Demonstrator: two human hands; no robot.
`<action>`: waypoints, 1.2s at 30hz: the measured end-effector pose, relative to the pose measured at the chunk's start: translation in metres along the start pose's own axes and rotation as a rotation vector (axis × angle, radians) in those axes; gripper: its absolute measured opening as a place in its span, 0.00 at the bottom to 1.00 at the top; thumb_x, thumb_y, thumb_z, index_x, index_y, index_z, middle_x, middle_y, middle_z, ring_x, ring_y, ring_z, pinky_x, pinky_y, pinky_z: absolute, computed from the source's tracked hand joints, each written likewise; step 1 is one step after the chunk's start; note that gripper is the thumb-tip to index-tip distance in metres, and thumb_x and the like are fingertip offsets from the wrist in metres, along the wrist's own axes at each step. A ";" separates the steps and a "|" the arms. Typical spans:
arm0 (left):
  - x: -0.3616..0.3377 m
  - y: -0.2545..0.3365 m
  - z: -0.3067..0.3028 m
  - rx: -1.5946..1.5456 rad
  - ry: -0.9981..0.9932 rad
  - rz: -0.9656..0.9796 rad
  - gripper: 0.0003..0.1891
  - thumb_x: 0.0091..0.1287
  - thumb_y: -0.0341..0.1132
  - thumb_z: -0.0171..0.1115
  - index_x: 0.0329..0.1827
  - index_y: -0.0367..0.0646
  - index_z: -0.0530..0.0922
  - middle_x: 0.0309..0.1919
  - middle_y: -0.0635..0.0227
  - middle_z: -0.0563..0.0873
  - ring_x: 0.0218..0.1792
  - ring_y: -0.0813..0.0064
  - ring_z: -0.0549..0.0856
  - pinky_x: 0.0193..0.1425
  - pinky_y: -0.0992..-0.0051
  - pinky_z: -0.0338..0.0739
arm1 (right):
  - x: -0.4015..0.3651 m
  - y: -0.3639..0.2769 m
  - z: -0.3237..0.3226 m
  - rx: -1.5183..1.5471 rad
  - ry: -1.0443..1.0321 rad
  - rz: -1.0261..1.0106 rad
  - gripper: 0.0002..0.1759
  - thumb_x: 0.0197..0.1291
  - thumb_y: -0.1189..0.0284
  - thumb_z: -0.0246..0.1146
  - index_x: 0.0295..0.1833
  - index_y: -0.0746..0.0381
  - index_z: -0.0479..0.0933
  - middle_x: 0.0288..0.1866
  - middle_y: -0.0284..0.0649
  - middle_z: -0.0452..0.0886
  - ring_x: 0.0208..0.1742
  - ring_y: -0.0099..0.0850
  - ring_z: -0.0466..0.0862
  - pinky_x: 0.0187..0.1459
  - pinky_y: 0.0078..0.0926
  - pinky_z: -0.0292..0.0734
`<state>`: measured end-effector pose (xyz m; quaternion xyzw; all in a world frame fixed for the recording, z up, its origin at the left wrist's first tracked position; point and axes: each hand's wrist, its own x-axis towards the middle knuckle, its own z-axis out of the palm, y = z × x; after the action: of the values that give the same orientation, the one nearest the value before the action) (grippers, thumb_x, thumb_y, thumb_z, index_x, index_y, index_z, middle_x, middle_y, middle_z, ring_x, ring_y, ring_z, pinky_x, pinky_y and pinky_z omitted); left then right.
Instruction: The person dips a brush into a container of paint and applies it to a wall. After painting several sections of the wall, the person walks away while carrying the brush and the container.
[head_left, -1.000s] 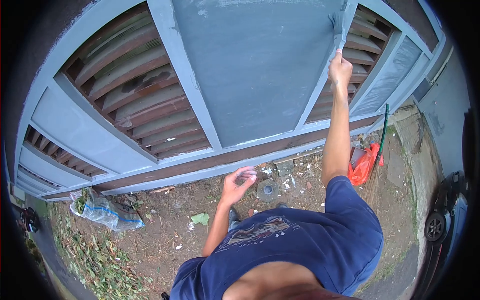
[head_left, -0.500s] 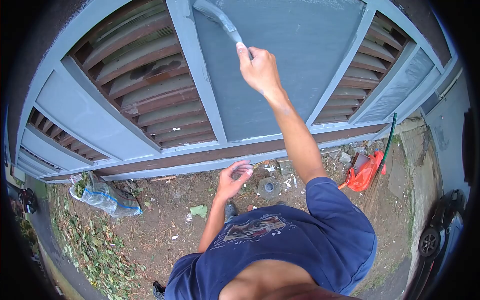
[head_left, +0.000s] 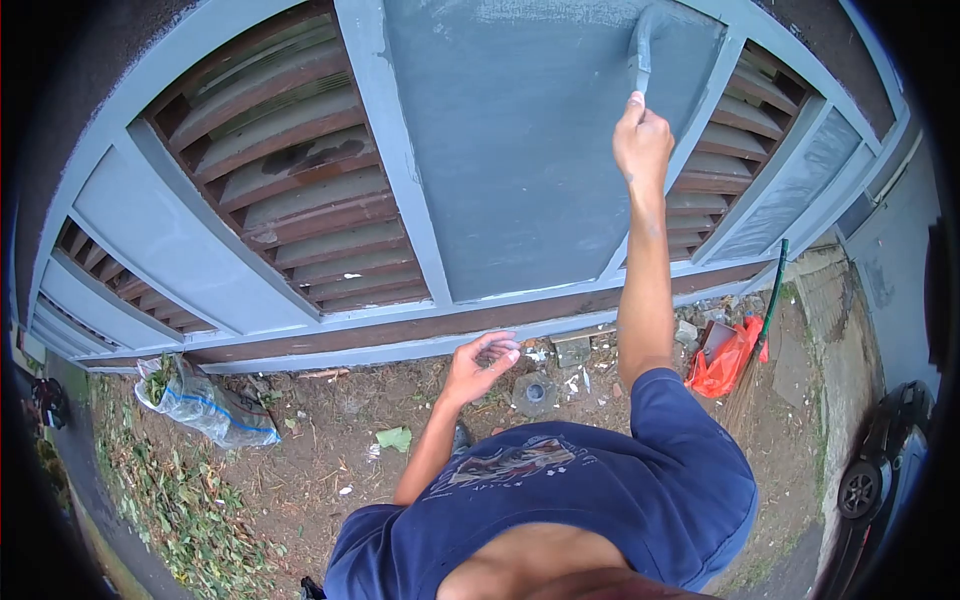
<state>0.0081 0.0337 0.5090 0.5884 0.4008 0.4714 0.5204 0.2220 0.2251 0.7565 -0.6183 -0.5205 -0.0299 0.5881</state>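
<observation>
My right hand (head_left: 643,142) is closed around the handle of a paintbrush (head_left: 640,62). The brush's paint-coated head presses against the upper right of a grey-blue wall panel (head_left: 520,170), close to the light blue frame strip (head_left: 712,105) on that side. Wet-looking streaks and a paler scuffed patch show along the panel's top. Lower down, my left hand (head_left: 482,366) hangs in front of the wall's base, fingers loosely curled and apart, holding nothing.
Slatted louvers (head_left: 290,160) flank the panel. On the dirt ground stand a clear sack of leaves (head_left: 215,405), a round grey block (head_left: 535,394), an orange plastic bag (head_left: 715,370) and a green-handled broom (head_left: 775,300). A car (head_left: 870,480) is at right.
My right hand has swept the paintbrush from the panel's upper left to its upper right. My left hand has shifted slightly right and stays free.
</observation>
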 end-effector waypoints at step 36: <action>-0.031 -0.007 -0.014 -0.020 0.205 -0.006 0.18 0.64 0.30 0.67 0.56 0.36 0.79 0.43 0.63 0.87 0.43 0.78 0.85 0.52 0.75 0.78 | -0.081 -0.074 0.052 0.262 -0.672 -0.064 0.32 0.69 0.53 0.54 0.22 0.71 0.74 0.16 0.53 0.75 0.21 0.48 0.78 0.29 0.45 0.72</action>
<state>-0.0129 0.0077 0.4982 0.5308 0.4488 0.5315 0.4840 0.1051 0.1986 0.7393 -0.4964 -0.7032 0.2237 0.4572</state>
